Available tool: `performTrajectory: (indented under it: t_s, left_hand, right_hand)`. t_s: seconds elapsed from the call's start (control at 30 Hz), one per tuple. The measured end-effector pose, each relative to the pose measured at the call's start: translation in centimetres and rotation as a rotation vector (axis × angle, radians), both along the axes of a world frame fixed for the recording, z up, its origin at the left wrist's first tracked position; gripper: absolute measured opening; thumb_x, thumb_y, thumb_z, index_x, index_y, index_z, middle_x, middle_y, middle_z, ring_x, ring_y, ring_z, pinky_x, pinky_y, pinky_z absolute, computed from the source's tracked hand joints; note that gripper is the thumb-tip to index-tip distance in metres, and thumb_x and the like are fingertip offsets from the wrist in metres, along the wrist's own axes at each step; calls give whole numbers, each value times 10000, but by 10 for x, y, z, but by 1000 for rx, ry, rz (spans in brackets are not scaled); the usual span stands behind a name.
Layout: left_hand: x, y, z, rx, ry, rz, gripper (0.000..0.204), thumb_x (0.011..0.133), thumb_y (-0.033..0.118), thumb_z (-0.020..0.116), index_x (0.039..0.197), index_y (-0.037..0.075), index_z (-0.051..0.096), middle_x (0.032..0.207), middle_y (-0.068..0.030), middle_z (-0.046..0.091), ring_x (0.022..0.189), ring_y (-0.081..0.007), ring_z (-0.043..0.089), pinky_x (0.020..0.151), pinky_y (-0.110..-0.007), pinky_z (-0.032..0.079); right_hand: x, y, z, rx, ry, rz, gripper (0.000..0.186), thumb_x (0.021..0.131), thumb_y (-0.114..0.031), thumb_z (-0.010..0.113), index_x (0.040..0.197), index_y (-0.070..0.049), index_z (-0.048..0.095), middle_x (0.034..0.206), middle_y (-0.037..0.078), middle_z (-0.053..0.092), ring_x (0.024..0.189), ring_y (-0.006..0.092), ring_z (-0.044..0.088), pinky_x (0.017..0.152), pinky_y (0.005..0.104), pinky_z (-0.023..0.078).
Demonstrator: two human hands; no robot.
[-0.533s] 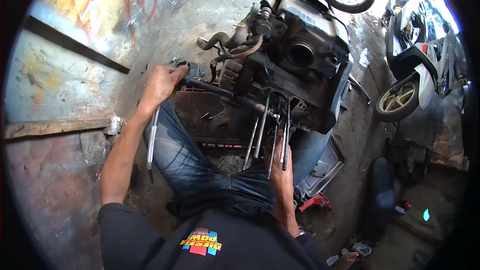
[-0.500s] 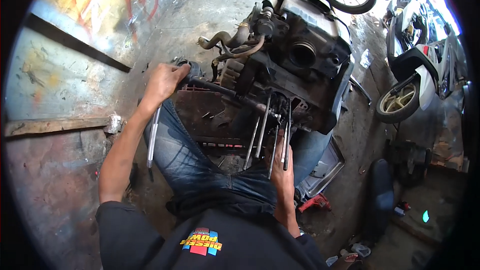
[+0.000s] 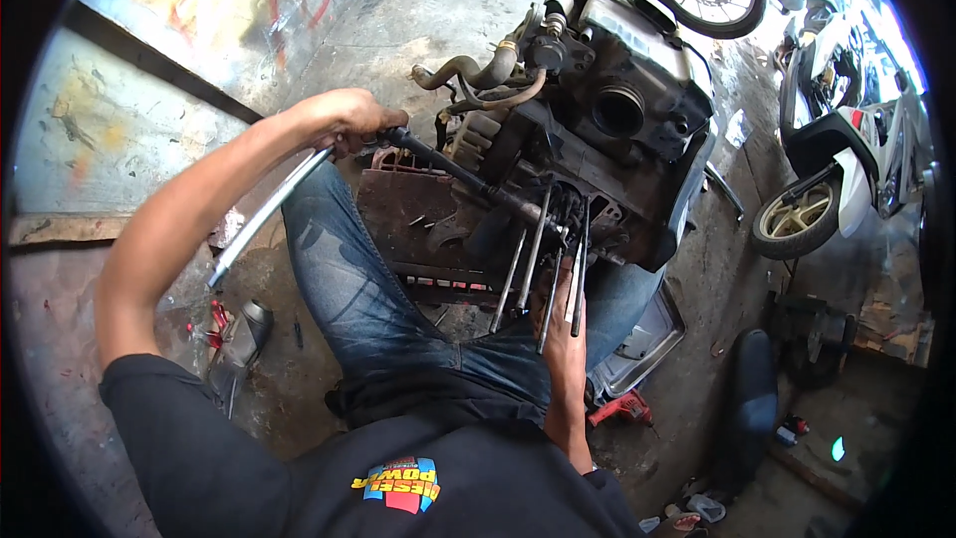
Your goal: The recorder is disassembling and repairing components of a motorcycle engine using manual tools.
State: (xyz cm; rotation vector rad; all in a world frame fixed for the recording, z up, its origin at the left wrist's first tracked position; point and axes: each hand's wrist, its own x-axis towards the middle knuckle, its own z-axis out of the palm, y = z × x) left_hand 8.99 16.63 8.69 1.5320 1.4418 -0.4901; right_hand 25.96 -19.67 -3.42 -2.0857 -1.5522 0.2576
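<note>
My left hand [image 3: 351, 123] is closed around the head end of a socket wrench. Its silver handle [image 3: 264, 221] slants down to the left from my fist. From the same spot a long dark extension bar [image 3: 450, 168] runs right to the side of an engine [image 3: 607, 90]. Several long metal studs [image 3: 535, 259] stick out of the engine toward me. My right hand [image 3: 563, 331] reaches up among these studs, close under the socket end of the bar. Its fingertips are hidden behind the studs and the engine, so its grip does not show.
A wooden-edged wall panel [image 3: 149, 60] stands at the left. Motorcycles stand at the right, one with a pale wheel [image 3: 797, 217]. A metal tray [image 3: 652, 344] and a red power tool [image 3: 622, 408] lie right of my leg. A dark seat [image 3: 752, 389] lies farther right.
My left hand has risen slightly and my elbow has swung out left. The wrench handle has turned from nearly straight down to a slant toward the lower left. My right hand stays by the studs.
</note>
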Motion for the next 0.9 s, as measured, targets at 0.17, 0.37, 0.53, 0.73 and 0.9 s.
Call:
performTrajectory:
  t_s: [0.17,0.37,0.53,0.73,0.9]
  left_hand:
    - [9,11,-10,-128,146,-50,442,921,479,572,712,90,595,498,44,365,334,-84,343,297,-249,279]
    - [1,-8,-7,-153,50,62,397,949,444,552,717,122,569,494,61,344,333,-63,310,288,-240,228]
    - [6,-3,-5,-136,118,-15,411,985,449,496,717,138,524,473,63,341,334,-58,324,291,-233,252]
    - [38,24,8,-501,421,-148,436,1030,434,327,798,96,477,481,91,277,348,-29,272,311,-185,236]
    - [51,5,16,-56,422,-250,486,990,477,401,658,126,457,478,54,345,354,-81,332,321,-264,272]
  right_hand:
    - [1,4,-1,-144,618,-248,327,913,-80,545,1212,34,480,893,188,538,736,315,534,646,410,447]
    - [0,24,35,-108,751,-206,102,809,46,485,908,54,510,730,216,491,652,413,485,622,474,416]
    - [3,23,31,-148,791,-221,74,827,22,482,890,54,504,726,214,492,645,399,487,619,467,419]
    - [0,22,22,21,405,-19,437,873,27,560,1278,76,404,660,139,468,534,292,435,520,409,398]
    - [0,14,19,70,323,-16,547,866,46,551,1373,77,347,713,186,510,580,325,487,540,434,406]
